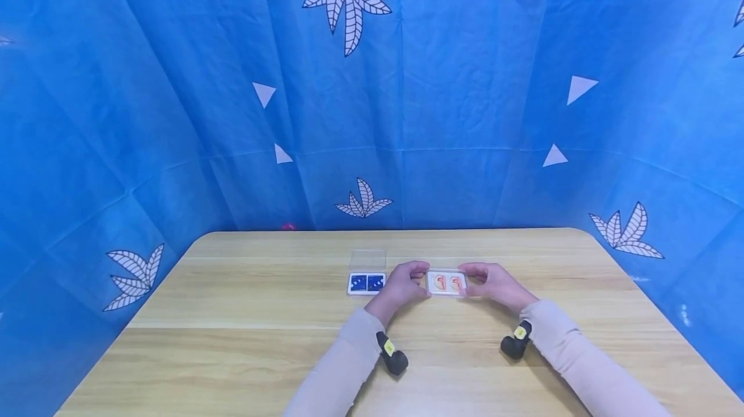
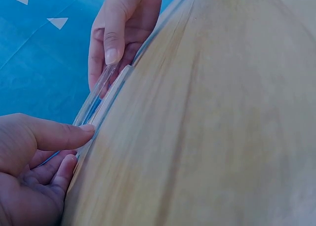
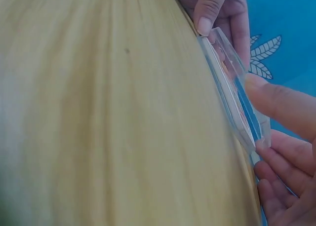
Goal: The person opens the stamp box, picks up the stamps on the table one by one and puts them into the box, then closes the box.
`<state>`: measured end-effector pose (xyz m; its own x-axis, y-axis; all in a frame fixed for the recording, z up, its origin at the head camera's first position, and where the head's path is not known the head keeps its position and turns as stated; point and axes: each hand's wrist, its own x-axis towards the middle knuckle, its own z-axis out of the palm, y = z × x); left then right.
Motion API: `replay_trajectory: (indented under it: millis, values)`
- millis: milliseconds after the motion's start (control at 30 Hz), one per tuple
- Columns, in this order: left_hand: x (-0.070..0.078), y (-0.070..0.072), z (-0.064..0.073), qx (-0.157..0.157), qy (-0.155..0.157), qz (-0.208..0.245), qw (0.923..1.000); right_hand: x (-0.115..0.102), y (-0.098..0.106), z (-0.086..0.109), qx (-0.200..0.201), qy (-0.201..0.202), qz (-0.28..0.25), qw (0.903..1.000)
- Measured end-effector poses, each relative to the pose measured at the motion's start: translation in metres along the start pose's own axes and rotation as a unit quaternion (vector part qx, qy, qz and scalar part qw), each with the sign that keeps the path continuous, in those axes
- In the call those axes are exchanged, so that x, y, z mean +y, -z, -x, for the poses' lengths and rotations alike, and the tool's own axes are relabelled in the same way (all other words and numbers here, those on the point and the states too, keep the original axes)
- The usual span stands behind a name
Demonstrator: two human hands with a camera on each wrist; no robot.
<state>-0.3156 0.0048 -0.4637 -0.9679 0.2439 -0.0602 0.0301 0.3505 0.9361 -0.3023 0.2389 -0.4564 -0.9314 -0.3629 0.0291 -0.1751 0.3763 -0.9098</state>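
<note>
A small clear plastic case [image 1: 429, 292] with orange-and-white cards [image 1: 440, 283] in it is between my two hands, right of the table's middle. My left hand [image 1: 400, 286] grips its left end. The right hand [image 1: 498, 283] holds the opposite end. In the right wrist view the clear lid [image 3: 228, 46] stands at an angle to the white-edged tray, with the right thumb [image 3: 261, 90] against it. The left wrist view shows my left thumb [image 2: 69, 135] on the case's near edge. Whether the lid is seated cannot be told.
Left of my hands lies a second case [image 1: 350, 292] holding two dark blue card stacks [image 1: 376, 282]. A flat clear lid [image 1: 368, 259] is just behind it. The wooden table [image 1: 244, 365] ends at a blue patterned curtain [image 1: 465, 94].
</note>
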Motion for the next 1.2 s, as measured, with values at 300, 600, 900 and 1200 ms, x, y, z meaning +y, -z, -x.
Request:
replay_trajectory:
  millis: [300, 600, 900, 1200]
  values:
    - [-0.0018, 0.0011, 0.0005, -0.006, -0.012, 0.007, 0.9999, 0.001, -0.0026, -0.002, -0.007, 0.005, 0.021, 0.9997]
    - [-0.0008, 0.0005, 0.001, -0.005, 0.0, 0.009, 0.9999, 0.0012, -0.0042, -0.0007, -0.005, -0.003, 0.021, 0.9998]
    - [0.0001, 0.0008, 0.0011, -0.004, -0.003, 0.007, 1.0, -0.0007, -0.0046, -0.0008, 0.001, 0.003, 0.038, 0.9993]
    - [-0.0006, -0.0004, 0.0008, -0.004, -0.004, 0.003, 1.0, -0.002, -0.0042, 0.0003, 0.012, 0.008, 0.055, 0.9984]
